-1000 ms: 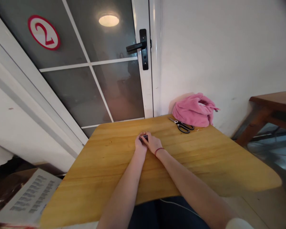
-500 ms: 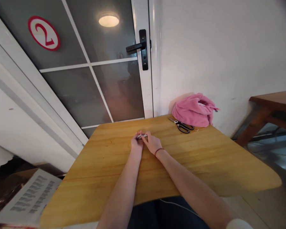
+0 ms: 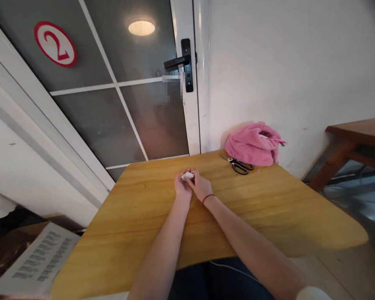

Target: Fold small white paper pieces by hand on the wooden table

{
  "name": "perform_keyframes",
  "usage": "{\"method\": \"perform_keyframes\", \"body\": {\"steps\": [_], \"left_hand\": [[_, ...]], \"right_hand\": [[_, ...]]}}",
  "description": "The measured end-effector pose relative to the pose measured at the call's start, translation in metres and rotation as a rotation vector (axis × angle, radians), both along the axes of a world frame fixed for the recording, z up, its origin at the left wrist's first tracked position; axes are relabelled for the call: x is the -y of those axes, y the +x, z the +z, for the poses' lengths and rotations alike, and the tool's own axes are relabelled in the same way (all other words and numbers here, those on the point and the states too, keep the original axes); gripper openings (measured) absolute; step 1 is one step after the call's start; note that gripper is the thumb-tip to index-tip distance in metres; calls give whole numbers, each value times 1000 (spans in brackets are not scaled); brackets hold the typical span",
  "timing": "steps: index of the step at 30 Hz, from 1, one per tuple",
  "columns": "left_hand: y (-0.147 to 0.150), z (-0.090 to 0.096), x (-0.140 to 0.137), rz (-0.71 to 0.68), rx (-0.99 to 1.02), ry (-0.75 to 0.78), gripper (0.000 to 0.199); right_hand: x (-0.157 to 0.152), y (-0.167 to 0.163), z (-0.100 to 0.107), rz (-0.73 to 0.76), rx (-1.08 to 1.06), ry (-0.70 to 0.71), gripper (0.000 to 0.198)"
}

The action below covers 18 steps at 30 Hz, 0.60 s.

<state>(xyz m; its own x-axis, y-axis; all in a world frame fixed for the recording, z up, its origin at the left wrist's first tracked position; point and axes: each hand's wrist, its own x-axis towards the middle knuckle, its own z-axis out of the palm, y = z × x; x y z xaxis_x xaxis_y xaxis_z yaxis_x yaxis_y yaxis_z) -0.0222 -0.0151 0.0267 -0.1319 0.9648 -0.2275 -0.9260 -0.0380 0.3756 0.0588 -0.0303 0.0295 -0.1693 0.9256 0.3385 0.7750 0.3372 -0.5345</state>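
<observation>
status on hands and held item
Left bare hand and right bare hand: holding small white-faced object. Black-handled metal scissors, pink plush bundle: off right, not blocking.

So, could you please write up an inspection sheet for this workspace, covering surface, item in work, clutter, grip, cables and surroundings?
Surface: wooden table, with a small spot too tiny to identify.
Item in work: small white item; what it is cannot be told.
Clutter: scissors beside a pink cloth bundle, both at the far right of the table.
Grip: left hand and right hand hold the item together.
Cables: thin pale cord across the lap; its ends cannot be traced.
Surroundings: door marked 2 ahead, printed box lower left, brown wooden furniture on the right.
</observation>
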Motion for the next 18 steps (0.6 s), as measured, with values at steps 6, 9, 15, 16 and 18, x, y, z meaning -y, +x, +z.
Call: {"method": "perform_keyframes", "body": {"steps": [6, 9, 15, 16, 18], "left_hand": [[-5, -8, -9, -37, 24, -47, 17], [-12, -9, -11, 18, 46, -70, 20], [-9, -9, -10, -11, -22, -97, 17], [-8, -10, -10, -23, -32, -95, 16], [-5, -11, -9, -32, -51, -79, 16]], "right_hand": [[0, -2, -3, 53, -3, -75, 42], [2, -5, -2, 64, -6, -112, 45], [1, -4, -2, 75, 43, -127, 48], [1, -3, -3, 80, 66, -123, 48], [-1, -2, -4, 85, 114, -111, 47]]}}
